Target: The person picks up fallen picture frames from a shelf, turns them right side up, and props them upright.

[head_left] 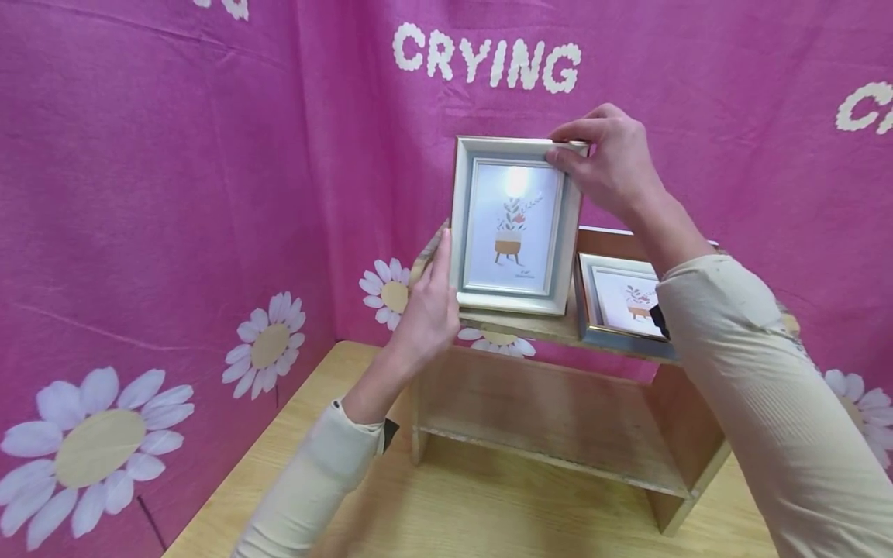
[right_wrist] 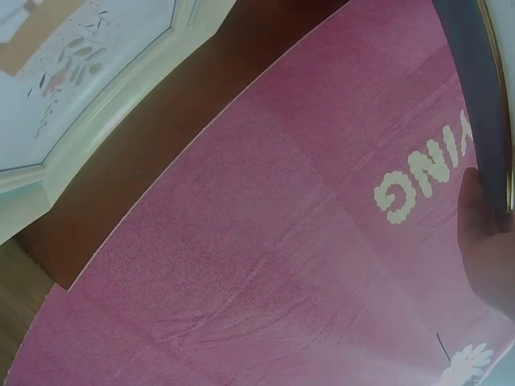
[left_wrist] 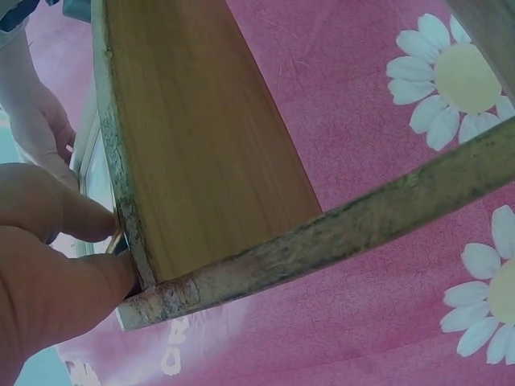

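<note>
A white-edged picture frame [head_left: 508, 304] with a drawing of a potted plant stands upright on the top board of a small wooden shelf [head_left: 551, 418]. My right hand [head_left: 610, 159] pinches its upper right corner between thumb and fingers. At its lower left side, my left hand [head_left: 432, 306] holds the edge; the left wrist view shows that thumb and finger [left_wrist: 64, 249] close around the frame's corner beside the shelf board. In the right wrist view, part of the right hand [right_wrist: 487, 249] touches the frame's dark side [right_wrist: 483, 104].
A second picture frame [head_left: 621, 298] with a similar drawing lies tilted back on the shelf top, to the right, partly behind my right sleeve. The shelf stands on a light wooden table [head_left: 279, 465]. Pink cloth [head_left: 377, 178] with daisies and white letters hangs behind and at the left.
</note>
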A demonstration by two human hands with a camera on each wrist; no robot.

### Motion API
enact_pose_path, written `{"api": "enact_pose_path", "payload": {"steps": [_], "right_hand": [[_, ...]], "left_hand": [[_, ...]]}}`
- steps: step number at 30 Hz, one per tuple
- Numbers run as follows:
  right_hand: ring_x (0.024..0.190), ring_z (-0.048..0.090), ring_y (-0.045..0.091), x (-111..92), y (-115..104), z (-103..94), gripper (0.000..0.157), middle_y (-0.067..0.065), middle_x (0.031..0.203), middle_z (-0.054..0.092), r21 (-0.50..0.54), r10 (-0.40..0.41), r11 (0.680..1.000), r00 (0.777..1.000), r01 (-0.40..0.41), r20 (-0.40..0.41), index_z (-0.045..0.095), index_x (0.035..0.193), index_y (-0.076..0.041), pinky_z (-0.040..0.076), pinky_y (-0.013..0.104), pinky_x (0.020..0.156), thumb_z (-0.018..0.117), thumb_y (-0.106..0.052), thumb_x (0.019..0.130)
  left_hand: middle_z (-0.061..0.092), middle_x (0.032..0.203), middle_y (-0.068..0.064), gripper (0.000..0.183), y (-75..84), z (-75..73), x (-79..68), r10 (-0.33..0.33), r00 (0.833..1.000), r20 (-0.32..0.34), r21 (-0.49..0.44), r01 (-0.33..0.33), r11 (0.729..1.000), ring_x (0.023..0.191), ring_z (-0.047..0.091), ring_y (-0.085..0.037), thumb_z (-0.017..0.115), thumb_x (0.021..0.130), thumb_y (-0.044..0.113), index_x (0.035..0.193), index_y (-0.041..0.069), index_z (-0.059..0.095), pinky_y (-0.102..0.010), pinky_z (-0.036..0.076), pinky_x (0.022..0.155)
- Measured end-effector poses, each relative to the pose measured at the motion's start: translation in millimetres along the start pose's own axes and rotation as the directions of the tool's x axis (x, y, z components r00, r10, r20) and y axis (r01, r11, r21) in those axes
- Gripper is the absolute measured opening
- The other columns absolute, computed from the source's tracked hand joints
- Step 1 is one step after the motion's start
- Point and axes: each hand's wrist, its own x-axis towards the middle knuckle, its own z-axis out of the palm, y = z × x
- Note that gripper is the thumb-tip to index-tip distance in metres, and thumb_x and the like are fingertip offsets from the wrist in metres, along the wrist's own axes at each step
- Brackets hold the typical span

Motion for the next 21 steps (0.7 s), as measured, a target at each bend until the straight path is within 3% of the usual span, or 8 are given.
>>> {"api": "enact_pose_path", "payload": {"steps": [12, 21], "right_hand": [[0.090, 0.046, 0.017, -9.0, 0.5, -12.0, 0.033, 0.015, 0.113, 0.057, 0.007, 0.011, 1.000, 0.998, -0.011, 0.064, 0.071, 0.122, -0.008, 0.040, 0.021, 0.070, 0.056, -0.005, 0.093], [0.092, 0.049, 0.016, -8.1, 0.9, -8.7, 0.033, 0.015, 0.115, 0.061, 0.027, 0.001, 1.000, 1.000, -0.002, 0.023, 0.072, 0.121, -0.008, 0.040, 0.020, 0.073, 0.057, -0.005, 0.092]], "left_hand": [[0.026, 0.159, -0.020, 0.088, 5.7, 5.7, -2.0, -0.086, 0.996, 0.013, 0.125, 0.084, 0.989, 0.142, 0.037, -0.027, 0.055, 0.090, -0.016, 0.159, 0.003, 0.004, -0.034, 0.041, 0.108], [0.026, 0.159, -0.018, 0.089, 4.9, 6.2, -2.9, -0.082, 0.997, -0.011, 0.150, 0.083, 0.985, 0.145, 0.034, -0.026, 0.059, 0.090, -0.012, 0.159, 0.004, 0.005, -0.034, 0.042, 0.107]]}}
